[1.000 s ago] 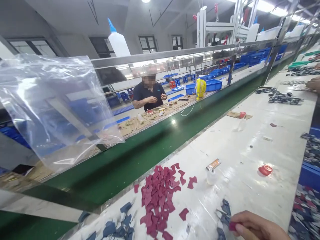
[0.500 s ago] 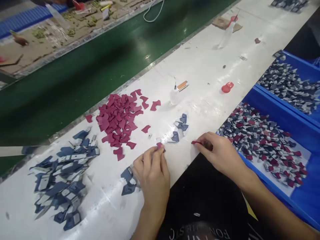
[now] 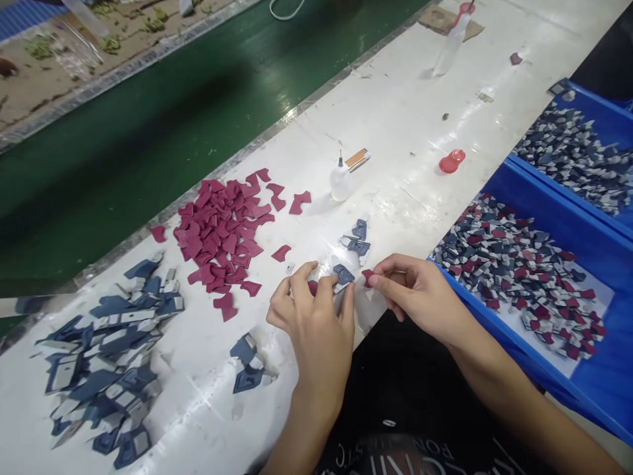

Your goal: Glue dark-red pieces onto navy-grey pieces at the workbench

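My right hand [image 3: 410,290] pinches a small dark red piece [image 3: 367,278] between thumb and fingertips, just above the white table. Close by on its left, my left hand [image 3: 316,310] has its thumb and a finger on a blue-grey piece [image 3: 343,274] lying at the table edge. Another red piece [image 3: 312,287] shows between the fingers of that hand. Two more blue-grey pieces [image 3: 359,239] lie just beyond. A heap of red pieces [image 3: 222,231] sits past my left hand, and a pile of blue-grey pieces [image 3: 109,349] is at the left.
A small bottle with a needle tip [image 3: 340,181] stands beside an orange lighter-like item [image 3: 357,160]. Farther along are a red cap [image 3: 452,161] and a taller bottle [image 3: 452,46]. Blue bins [image 3: 558,224] of pieces stand on the right. Two blue-grey pieces [image 3: 247,363] lie left of my left hand.
My left hand has moved right onto the blue-grey piece, its fingers spreading more. My right hand has brought its red piece leftward, closer to it. The view has shifted slightly.
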{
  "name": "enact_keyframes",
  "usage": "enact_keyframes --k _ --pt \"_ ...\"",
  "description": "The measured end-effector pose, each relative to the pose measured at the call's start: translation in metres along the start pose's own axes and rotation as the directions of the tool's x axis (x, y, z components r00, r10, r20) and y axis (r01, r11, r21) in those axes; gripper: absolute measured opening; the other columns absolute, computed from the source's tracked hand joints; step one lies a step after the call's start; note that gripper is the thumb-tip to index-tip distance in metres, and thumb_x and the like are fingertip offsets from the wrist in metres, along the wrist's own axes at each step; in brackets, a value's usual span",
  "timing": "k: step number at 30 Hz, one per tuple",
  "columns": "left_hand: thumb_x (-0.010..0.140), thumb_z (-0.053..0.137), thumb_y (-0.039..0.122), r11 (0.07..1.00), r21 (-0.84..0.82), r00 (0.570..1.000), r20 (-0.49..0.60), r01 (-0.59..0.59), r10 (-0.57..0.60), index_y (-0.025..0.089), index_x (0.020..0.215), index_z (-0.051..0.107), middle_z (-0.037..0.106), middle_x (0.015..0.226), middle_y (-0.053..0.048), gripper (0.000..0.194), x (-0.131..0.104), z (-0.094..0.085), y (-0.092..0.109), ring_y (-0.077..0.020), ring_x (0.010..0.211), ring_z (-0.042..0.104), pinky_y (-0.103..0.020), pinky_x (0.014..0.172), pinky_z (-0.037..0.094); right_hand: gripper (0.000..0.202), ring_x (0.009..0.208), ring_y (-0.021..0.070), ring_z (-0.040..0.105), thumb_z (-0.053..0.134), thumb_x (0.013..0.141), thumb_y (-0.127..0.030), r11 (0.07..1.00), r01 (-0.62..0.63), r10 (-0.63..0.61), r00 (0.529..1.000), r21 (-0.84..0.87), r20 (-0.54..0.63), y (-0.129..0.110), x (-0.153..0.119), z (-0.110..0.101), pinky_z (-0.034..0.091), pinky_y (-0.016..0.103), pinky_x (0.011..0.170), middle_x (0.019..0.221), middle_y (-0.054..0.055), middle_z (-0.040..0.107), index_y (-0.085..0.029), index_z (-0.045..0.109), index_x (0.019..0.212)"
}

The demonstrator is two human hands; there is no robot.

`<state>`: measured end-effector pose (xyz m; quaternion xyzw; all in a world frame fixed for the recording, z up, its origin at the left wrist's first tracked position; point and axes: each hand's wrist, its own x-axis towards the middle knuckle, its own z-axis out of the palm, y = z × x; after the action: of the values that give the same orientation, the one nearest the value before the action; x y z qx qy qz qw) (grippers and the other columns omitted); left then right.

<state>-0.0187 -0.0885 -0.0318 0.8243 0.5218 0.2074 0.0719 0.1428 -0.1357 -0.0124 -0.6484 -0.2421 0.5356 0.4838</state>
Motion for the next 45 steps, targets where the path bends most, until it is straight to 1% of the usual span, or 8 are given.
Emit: enact_keyframes --k 6,10,14,22,29,33,39,45 --pt "0.099 0.078 0.032 0.995 -0.084 0.999 -0.003 -0.052 0.051 0.025 0.103 0.076 0.069 0.137 -0.011 0.008 -0.016 -0.004 -0.004 -0.0343 0.126 0.049 -0.051 0.101 0.037 0.051 0.043 0.0101 0.048 0.089 0.083 -0.065 0.998 -0.057 0.059 0.997 -0.033 0.058 0.000 0.002 -0.002 0.037 0.022 0.040 0.054 -0.003 0.058 -0.016 0.076 0.088" --pt "0.099 0.079 0.030 0.988 -0.134 0.997 -0.003 -0.074 0.074 0.025 0.108 0.076 0.067 0.138 -0.011 0.011 -0.018 -0.002 -0.008 -0.0326 0.126 0.049 -0.050 0.102 0.039 0.053 0.044 0.0089 0.045 0.092 0.077 -0.066 0.994 -0.077 0.081 0.995 -0.072 0.053 -0.004 0.004 -0.002 0.031 0.022 0.040 0.052 -0.004 0.056 -0.016 0.076 0.084" --pt "0.098 0.079 0.027 0.987 -0.145 0.998 -0.008 -0.062 0.062 0.023 0.107 0.076 0.068 0.136 -0.012 0.011 -0.018 -0.002 -0.008 -0.0326 0.126 0.050 -0.051 0.103 0.041 0.052 0.043 0.0077 0.041 0.092 0.079 -0.065 0.992 -0.069 0.075 0.995 -0.108 0.058 -0.006 0.005 0.001 0.030 0.023 0.041 0.051 -0.006 0.053 -0.016 0.077 0.085" --pt "0.098 0.078 0.026 0.982 -0.179 0.998 -0.005 -0.059 0.059 0.024 0.108 0.078 0.069 0.137 -0.013 0.010 -0.018 -0.001 -0.008 -0.0337 0.125 0.050 -0.052 0.104 0.043 0.050 0.055 0.0118 0.053 0.093 0.080 -0.062 0.982 -0.059 0.064 0.998 -0.182 0.018 -0.003 0.008 0.003 0.038 0.024 0.047 0.067 0.000 0.067 -0.016 0.077 0.091" --pt "0.098 0.078 0.026 0.980 -0.188 0.998 0.008 -0.061 0.064 0.025 0.109 0.078 0.068 0.139 -0.012 0.011 -0.019 0.000 -0.009 -0.0342 0.127 0.048 -0.053 0.106 0.041 0.045 0.050 0.0081 0.046 0.095 0.079 -0.057 0.981 -0.067 0.072 0.997 -0.183 0.023 0.000 0.010 0.006 0.035 0.021 0.043 0.069 0.000 0.068 -0.017 0.074 0.082" --pt "0.098 0.078 0.024 0.979 -0.197 0.999 0.018 -0.046 0.050 0.025 0.109 0.078 0.068 0.138 -0.012 0.011 -0.020 0.000 -0.008 -0.0341 0.128 0.049 -0.052 0.107 0.042 0.047 0.046 0.0078 0.048 0.095 0.079 -0.059 0.977 -0.105 0.112 0.993 -0.184 0.025 0.000 0.010 0.007 0.037 0.020 0.038 0.072 0.000 0.069 -0.019 0.071 0.082" --pt "0.099 0.077 0.024 0.983 -0.180 0.999 0.021 -0.037 0.041 0.023 0.111 0.075 0.068 0.137 -0.012 0.012 -0.022 -0.001 -0.006 -0.0340 0.128 0.048 -0.052 0.105 0.042 0.049 0.029 0.0080 0.045 0.089 0.084 -0.062 0.947 -0.225 0.260 0.956 -0.229 0.137 -0.008 0.013 0.005 0.024 0.018 0.028 0.060 -0.002 0.067 -0.020 0.063 0.080" --pt "0.099 0.075 0.024 0.984 -0.166 0.996 0.065 -0.056 0.068 0.025 0.115 0.075 0.067 0.138 -0.012 0.015 -0.024 -0.003 -0.009 -0.0339 0.127 0.049 -0.052 0.104 0.044 0.049 0.026 0.0096 0.043 0.087 0.084 -0.063 0.911 -0.308 0.375 0.895 -0.274 0.242 -0.013 0.026 0.001 0.025 0.018 0.027 0.053 -0.001 0.067 -0.021 0.062 0.078"
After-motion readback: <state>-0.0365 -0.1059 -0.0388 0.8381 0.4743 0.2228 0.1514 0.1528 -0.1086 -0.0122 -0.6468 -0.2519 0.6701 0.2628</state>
